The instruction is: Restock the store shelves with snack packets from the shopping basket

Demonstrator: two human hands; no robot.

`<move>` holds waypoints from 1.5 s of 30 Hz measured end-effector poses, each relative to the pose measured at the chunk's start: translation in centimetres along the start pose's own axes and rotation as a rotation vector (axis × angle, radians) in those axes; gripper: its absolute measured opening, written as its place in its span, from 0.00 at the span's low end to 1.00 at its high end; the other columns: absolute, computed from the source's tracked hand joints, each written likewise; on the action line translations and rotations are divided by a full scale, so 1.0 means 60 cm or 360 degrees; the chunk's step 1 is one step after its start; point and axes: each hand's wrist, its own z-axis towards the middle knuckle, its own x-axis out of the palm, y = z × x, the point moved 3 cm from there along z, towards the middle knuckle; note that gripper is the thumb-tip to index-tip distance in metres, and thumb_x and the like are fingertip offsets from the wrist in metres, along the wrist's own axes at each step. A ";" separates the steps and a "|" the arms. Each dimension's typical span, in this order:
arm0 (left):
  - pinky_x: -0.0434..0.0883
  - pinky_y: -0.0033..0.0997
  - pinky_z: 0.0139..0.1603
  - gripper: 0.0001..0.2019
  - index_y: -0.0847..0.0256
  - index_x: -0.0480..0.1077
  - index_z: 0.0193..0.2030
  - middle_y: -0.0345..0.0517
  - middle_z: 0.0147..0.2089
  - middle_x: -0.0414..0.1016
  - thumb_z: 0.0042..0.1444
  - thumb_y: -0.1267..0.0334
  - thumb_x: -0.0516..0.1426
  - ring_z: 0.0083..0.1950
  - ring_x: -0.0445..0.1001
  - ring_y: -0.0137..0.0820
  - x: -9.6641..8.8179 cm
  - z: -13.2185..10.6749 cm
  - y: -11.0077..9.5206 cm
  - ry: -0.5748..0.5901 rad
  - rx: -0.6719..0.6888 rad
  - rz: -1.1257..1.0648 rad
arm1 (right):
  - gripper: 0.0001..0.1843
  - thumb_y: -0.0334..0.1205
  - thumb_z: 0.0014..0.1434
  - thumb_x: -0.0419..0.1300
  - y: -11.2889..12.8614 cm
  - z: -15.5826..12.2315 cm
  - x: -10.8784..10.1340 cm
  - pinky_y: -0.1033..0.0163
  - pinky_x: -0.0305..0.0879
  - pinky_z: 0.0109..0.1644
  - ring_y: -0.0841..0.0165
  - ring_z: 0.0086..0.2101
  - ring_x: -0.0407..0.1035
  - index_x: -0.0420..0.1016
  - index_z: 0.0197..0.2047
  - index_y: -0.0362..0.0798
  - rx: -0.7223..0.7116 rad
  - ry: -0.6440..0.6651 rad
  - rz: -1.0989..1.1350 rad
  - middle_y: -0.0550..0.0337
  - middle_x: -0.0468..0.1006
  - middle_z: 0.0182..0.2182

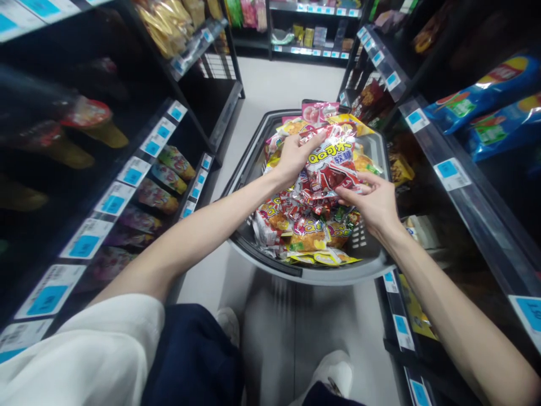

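Between my two hands is a red and white candy bag (332, 160) with yellow lettering, held above a grey and black shopping basket (253, 256). My left hand (296, 155) pinches the bag's upper left part, thumb on top. Lower on the right side, my right hand (372, 200) grips the bag's bottom corner between thumb and fingers. Under and around it, the basket is heaped with snack bags, among them orange and yellow packets (310, 234) at the near side and a pink bag (319, 111) at the far end.
Dark shelves with blue and white price tags (133, 176) line the left side. Blue chip bags (486, 93) lie on the right shelf. Grey floor (279, 84) runs between them to a back shelf (313, 51). My white shoes (336, 369) stand below the basket.
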 end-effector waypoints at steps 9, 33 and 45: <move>0.76 0.52 0.53 0.25 0.63 0.71 0.40 0.50 0.41 0.74 0.61 0.38 0.59 0.53 0.75 0.44 -0.006 0.023 -0.007 0.0083 0.0005 0.0140 | 0.29 0.47 0.40 0.79 -0.003 0.009 -0.012 0.58 0.82 0.35 0.63 0.31 0.79 0.77 0.44 0.49 -0.0058 -0.0107 0.0073 0.58 0.83 0.34; 0.76 0.41 0.50 0.19 0.62 0.73 0.48 0.42 0.36 0.73 0.49 0.68 0.68 0.44 0.79 0.35 -0.087 0.041 -0.040 0.0702 -0.0249 0.0280 | 0.09 0.38 0.48 0.69 -0.014 0.023 -0.028 0.53 0.76 0.45 0.63 0.37 0.73 0.74 0.34 0.52 -0.0325 -0.0351 -0.0257 0.60 0.76 0.34; 0.76 0.40 0.52 0.26 0.58 0.70 0.50 0.44 0.42 0.76 0.47 0.53 0.71 0.48 0.80 0.37 -0.071 0.027 -0.065 0.0808 -0.0041 0.0264 | 0.27 0.56 0.46 0.75 -0.006 -0.005 0.014 0.54 0.74 0.37 0.60 0.37 0.76 0.79 0.47 0.55 -0.0325 0.0481 -0.0508 0.52 0.81 0.46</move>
